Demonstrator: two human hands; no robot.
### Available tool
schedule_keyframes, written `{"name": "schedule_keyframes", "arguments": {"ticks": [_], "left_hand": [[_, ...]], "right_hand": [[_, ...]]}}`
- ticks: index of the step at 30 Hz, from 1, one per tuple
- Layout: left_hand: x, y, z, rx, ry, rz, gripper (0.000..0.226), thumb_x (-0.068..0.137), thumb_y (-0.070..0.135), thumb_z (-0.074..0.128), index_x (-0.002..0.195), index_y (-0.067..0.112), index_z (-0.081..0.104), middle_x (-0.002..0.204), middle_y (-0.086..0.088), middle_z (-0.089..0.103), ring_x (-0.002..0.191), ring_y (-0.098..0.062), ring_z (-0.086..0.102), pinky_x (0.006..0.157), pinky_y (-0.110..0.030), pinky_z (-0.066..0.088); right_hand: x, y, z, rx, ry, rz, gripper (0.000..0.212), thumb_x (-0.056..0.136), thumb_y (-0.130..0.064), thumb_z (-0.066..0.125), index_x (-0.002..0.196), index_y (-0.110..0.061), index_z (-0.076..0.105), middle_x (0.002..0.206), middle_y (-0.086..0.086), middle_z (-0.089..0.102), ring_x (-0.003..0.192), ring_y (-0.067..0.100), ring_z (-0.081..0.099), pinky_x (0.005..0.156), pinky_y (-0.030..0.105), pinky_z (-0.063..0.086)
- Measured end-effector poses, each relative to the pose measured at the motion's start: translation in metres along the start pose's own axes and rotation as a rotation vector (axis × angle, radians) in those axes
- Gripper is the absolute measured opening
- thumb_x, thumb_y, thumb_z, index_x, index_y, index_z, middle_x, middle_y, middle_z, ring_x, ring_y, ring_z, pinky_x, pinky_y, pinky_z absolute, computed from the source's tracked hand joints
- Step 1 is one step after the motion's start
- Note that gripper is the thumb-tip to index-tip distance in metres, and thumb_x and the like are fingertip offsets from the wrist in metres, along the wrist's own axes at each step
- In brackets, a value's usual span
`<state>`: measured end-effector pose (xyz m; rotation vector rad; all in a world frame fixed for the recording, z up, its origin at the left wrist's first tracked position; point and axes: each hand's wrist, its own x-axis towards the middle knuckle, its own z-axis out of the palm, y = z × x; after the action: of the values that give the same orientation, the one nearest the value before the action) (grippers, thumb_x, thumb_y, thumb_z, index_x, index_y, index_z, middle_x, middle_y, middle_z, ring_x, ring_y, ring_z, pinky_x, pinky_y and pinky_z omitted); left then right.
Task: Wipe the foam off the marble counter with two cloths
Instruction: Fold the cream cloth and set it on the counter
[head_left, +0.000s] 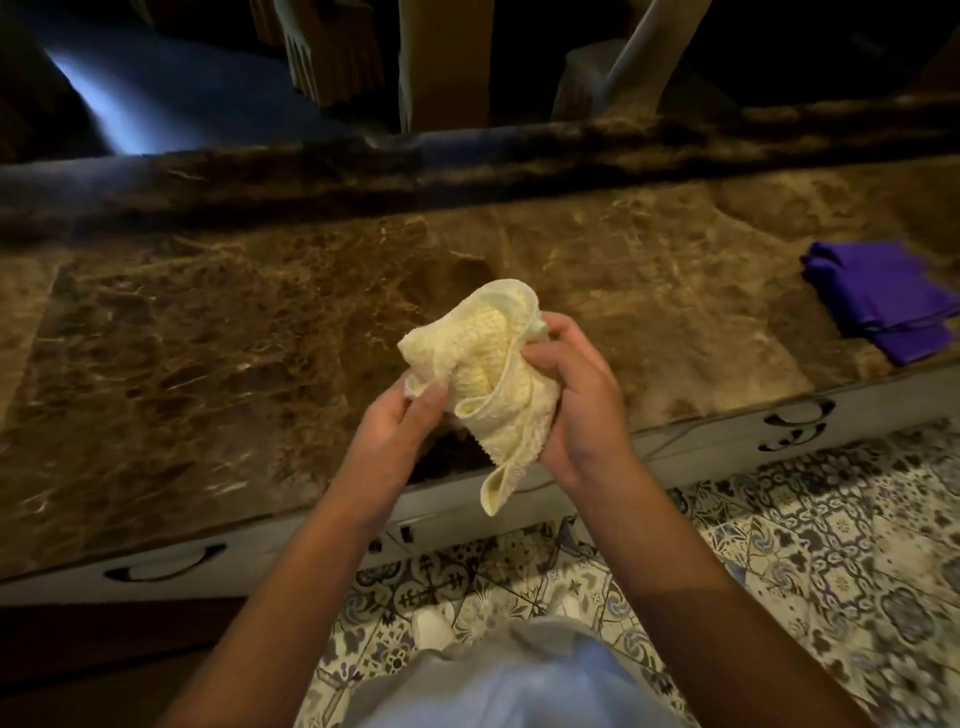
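A pale yellow cloth (483, 374) is bunched up between both my hands, held in the air above the front edge of the brown marble counter (208, 332). My left hand (400, 431) pinches its lower left fold. My right hand (576, 400) grips its right side, and a corner of the cloth hangs down below. A folded purple cloth (883, 301) lies on the counter at the far right, away from both hands. I see no foam on the marble.
A raised dark marble ledge (467, 156) runs along the back of the counter. White drawer fronts (156, 566) with cut-out handles sit under the front edge. Patterned floor tiles (779, 545) lie below at the right.
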<state>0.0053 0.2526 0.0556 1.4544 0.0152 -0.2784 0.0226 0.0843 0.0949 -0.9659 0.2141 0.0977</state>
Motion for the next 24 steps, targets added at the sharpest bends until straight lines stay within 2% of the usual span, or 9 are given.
{"name": "schedule_keyframes", "arguments": {"ticks": [2,5,8,14,16,18,20,22,24], "left_hand": [[0.001,-0.005,0.017,-0.001,-0.049,-0.008,0.072,0.068,0.071,0.076,0.123,0.027,0.063,0.108,0.012,0.078,0.1,-0.003,0.073,0.084,-0.018,0.055],[0.004,-0.002,0.049,0.043,-0.021,0.027,0.032,0.082,0.034,0.072,0.111,0.023,0.069,0.098,0.014,0.08,0.092,-0.001,0.074,0.076,-0.016,0.055],[0.008,0.006,0.076,0.02,0.069,0.04,0.017,0.092,0.019,0.065,0.107,0.024,0.071,0.096,0.015,0.08,0.091,-0.002,0.074,0.073,-0.016,0.055],[0.013,0.024,0.114,0.124,0.082,0.176,0.025,0.089,0.03,0.062,0.112,0.024,0.071,0.102,0.013,0.078,0.094,-0.004,0.072,0.075,-0.02,0.056],[0.015,0.028,0.126,0.168,0.045,0.184,0.024,0.09,0.03,0.066,0.113,0.025,0.071,0.103,0.01,0.078,0.094,-0.008,0.074,0.074,-0.023,0.058],[0.02,0.031,0.14,0.292,-0.019,0.193,0.022,0.092,0.038,0.072,0.112,0.029,0.072,0.102,0.002,0.076,0.091,-0.018,0.074,0.071,-0.034,0.06],[0.024,0.032,0.156,0.439,-0.108,0.228,0.032,0.087,0.048,0.068,0.107,0.024,0.072,0.094,-0.006,0.072,0.081,-0.028,0.069,0.068,-0.046,0.057],[0.029,0.034,0.175,0.522,-0.174,0.287,0.034,0.087,0.05,0.066,0.1,0.018,0.071,0.085,-0.008,0.067,0.071,-0.028,0.061,0.061,-0.041,0.051],[0.033,0.036,0.192,0.532,-0.234,0.311,0.032,0.088,0.046,0.066,0.099,0.017,0.073,0.083,-0.009,0.066,0.067,-0.027,0.059,0.058,-0.036,0.047]], "right_hand": [[0.001,-0.012,-0.015,0.053,-0.02,-0.014,0.026,0.082,0.002,0.049,0.103,-0.009,0.062,0.088,0.007,0.071,0.08,0.02,0.069,0.069,0.035,0.058],[-0.003,-0.028,-0.036,0.019,-0.008,-0.064,0.029,0.083,0.005,0.046,0.098,-0.013,0.064,0.084,0.004,0.07,0.077,0.019,0.066,0.066,0.034,0.056],[-0.01,-0.045,-0.063,-0.045,-0.032,-0.124,0.029,0.076,0.001,0.049,0.086,-0.019,0.067,0.078,-0.001,0.066,0.07,0.014,0.062,0.061,0.029,0.052],[-0.015,-0.079,-0.136,-0.299,-0.076,-0.139,0.02,0.077,-0.01,0.048,0.09,-0.011,0.062,0.076,-0.003,0.062,0.067,0.01,0.055,0.06,0.025,0.041],[-0.017,-0.088,-0.156,-0.498,-0.004,-0.157,0.027,0.082,-0.02,0.051,0.105,-0.015,0.064,0.094,-0.007,0.07,0.083,0.005,0.066,0.07,0.021,0.05],[-0.018,-0.098,-0.173,-0.676,0.031,-0.198,0.048,0.085,-0.033,0.059,0.133,-0.027,0.056,0.128,-0.011,0.065,0.114,-0.003,0.062,0.09,0.024,0.053],[-0.02,-0.11,-0.186,-0.798,-0.094,-0.2,0.065,0.086,-0.046,0.064,0.147,-0.041,0.042,0.146,-0.017,0.052,0.131,-0.006,0.05,0.103,0.027,0.047],[-0.022,-0.119,-0.197,-0.874,-0.249,-0.14,0.069,0.088,-0.047,0.068,0.15,-0.043,0.038,0.147,-0.018,0.052,0.133,-0.005,0.049,0.109,0.031,0.046],[-0.025,-0.126,-0.208,-0.924,-0.309,-0.086,0.065,0.089,-0.039,0.075,0.147,-0.037,0.046,0.137,-0.014,0.062,0.124,0.002,0.06,0.106,0.039,0.051]]}}
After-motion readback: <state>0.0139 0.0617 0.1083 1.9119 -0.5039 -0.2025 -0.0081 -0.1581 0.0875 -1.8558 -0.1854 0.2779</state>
